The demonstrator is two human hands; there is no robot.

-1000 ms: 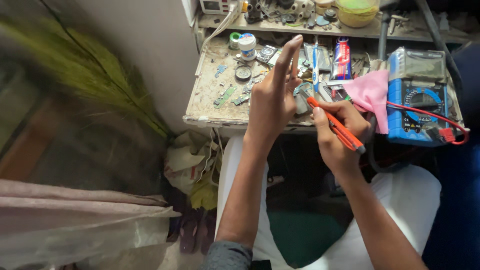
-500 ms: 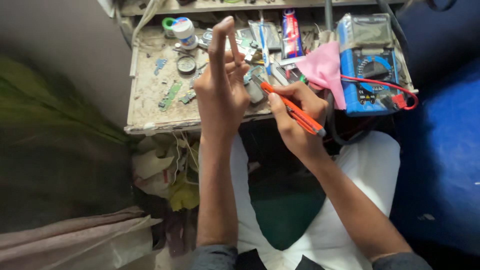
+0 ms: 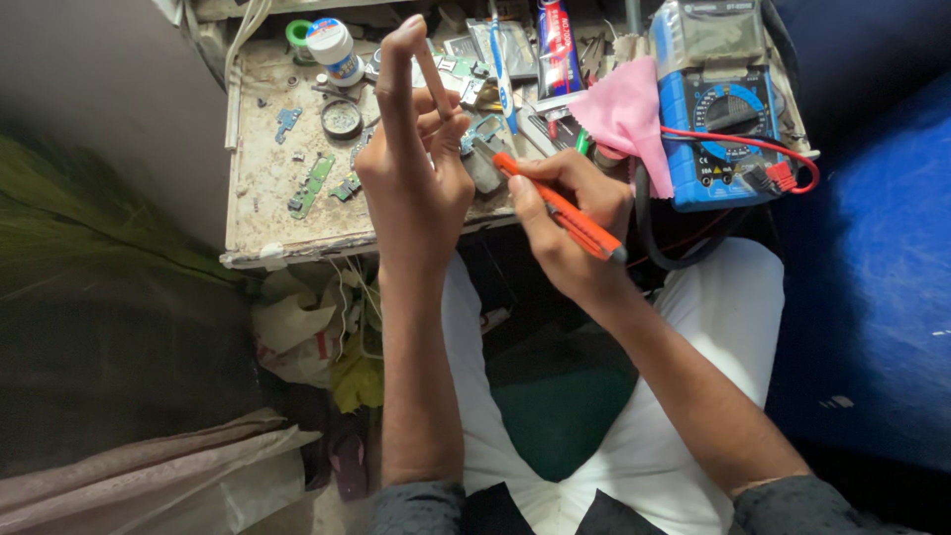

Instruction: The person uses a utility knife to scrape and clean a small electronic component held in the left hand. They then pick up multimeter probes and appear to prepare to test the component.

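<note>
Our right hand (image 3: 565, 223) grips an orange tool (image 3: 560, 206) at the edge of the grimy workbench (image 3: 263, 198). Our left hand (image 3: 416, 168) is raised above it, fingers extended, empty. A blue multimeter (image 3: 713, 119) and pink cloth (image 3: 624, 114) sit right; bags (image 3: 287, 332) lie underneath.

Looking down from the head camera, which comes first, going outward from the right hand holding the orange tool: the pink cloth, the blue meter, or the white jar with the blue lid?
From the right hand:
1. Pink cloth, just above it on the bench.
2. Blue meter, farther right, past the cloth.
3. White jar, far upper left, beyond the raised left hand.
</note>
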